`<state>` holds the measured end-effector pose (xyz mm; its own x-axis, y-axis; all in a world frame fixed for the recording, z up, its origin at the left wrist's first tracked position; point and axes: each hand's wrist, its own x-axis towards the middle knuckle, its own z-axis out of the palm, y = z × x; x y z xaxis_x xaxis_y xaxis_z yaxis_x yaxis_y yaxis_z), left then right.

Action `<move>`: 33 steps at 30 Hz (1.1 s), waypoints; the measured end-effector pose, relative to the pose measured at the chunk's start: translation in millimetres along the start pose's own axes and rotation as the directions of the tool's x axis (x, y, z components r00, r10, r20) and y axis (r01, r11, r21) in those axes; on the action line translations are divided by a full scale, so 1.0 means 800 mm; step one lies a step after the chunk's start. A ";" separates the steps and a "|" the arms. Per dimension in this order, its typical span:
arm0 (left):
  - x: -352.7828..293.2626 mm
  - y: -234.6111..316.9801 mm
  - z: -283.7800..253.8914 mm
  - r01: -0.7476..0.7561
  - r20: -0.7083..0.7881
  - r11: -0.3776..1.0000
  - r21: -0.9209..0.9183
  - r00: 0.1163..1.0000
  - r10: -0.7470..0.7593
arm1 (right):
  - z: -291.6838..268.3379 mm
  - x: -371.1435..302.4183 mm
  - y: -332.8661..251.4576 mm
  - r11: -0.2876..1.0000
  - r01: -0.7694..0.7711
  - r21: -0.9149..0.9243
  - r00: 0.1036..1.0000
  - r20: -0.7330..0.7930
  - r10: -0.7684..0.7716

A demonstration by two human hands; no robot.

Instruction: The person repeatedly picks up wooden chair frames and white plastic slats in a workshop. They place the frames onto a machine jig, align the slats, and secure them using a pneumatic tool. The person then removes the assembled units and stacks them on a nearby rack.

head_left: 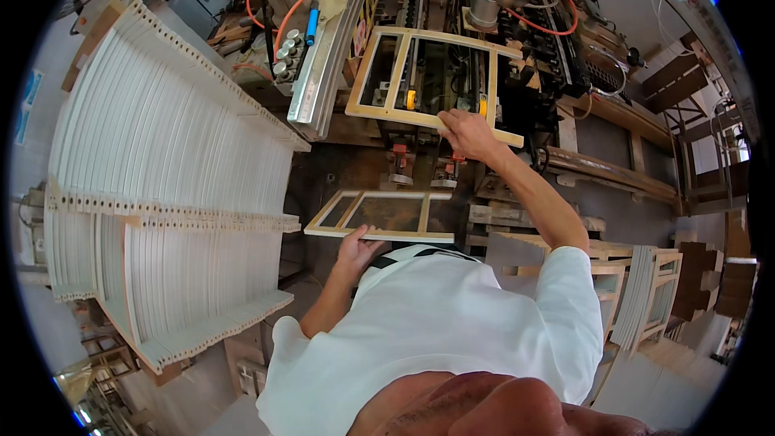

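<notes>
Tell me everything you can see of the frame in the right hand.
The frame is pale and looks like bare wood: two long rails joined by three crossbars, leaving a narrower opening at left and a wider one at right. The rails' right ends stick out past the last crossbar. It lies roughly flat over the machine, whose parts show through both openings. The right hand grips the near rail, right of its middle. Whether it rests on the machine is unclear.
</notes>
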<state>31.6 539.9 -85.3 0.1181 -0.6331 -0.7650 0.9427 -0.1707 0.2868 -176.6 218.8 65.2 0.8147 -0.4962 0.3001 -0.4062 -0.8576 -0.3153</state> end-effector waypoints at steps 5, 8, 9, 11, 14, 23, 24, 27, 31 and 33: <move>0.036 0.006 -0.074 0.021 -0.159 0.997 0.071 0.987 -0.009 | 0.000 -0.001 -0.005 1.000 0.007 0.013 1.000 -0.005 -0.007; 0.049 0.020 -0.085 0.011 -0.199 0.997 0.079 0.980 0.005 | -0.003 0.023 0.025 0.999 -0.030 -0.022 0.999 -0.017 0.029; 0.051 0.025 -0.084 -0.007 -0.203 0.996 0.090 0.979 0.025 | -0.001 0.034 0.038 0.999 -0.031 -0.032 0.999 -0.030 0.030; 0.056 0.028 -0.076 -0.042 -0.195 0.993 0.107 0.979 0.062 | 0.007 0.058 0.075 0.988 -0.030 -0.148 0.998 -0.056 0.022; 0.059 0.025 -0.065 -0.088 -0.187 0.989 0.120 0.976 0.109 | 0.003 0.099 0.108 0.946 0.007 -0.325 0.994 -0.099 -0.042; 0.067 -0.028 -0.042 -0.150 -0.235 0.989 0.006 0.961 0.147 | -0.011 0.208 0.188 0.742 0.122 -0.660 0.992 0.098 -0.076; 0.067 -0.035 -0.040 -0.158 -0.253 0.987 -0.007 0.955 0.151 | -0.013 0.217 0.194 0.727 0.135 -0.673 0.990 0.113 -0.079; 0.065 -0.052 -0.028 -0.173 -0.296 0.985 -0.027 0.942 0.157 | -0.008 0.238 0.219 0.718 0.150 -0.679 0.988 0.131 -0.082; 0.065 -0.073 -0.018 -0.203 -0.308 0.979 -0.016 0.933 0.188 | -0.006 0.253 0.245 0.671 0.174 -0.721 0.984 0.152 -0.092; 0.066 -0.079 -0.006 -0.214 -0.344 0.976 -0.034 0.920 0.189 | -0.008 0.259 0.249 0.654 0.176 -0.736 0.983 0.169 -0.074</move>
<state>-20.2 521.0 -146.7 0.3943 -0.3551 -0.8476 0.9058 -0.0053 0.4236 -91.4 -55.7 70.6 0.9007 -0.4012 0.1664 -0.4269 -0.7472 0.5094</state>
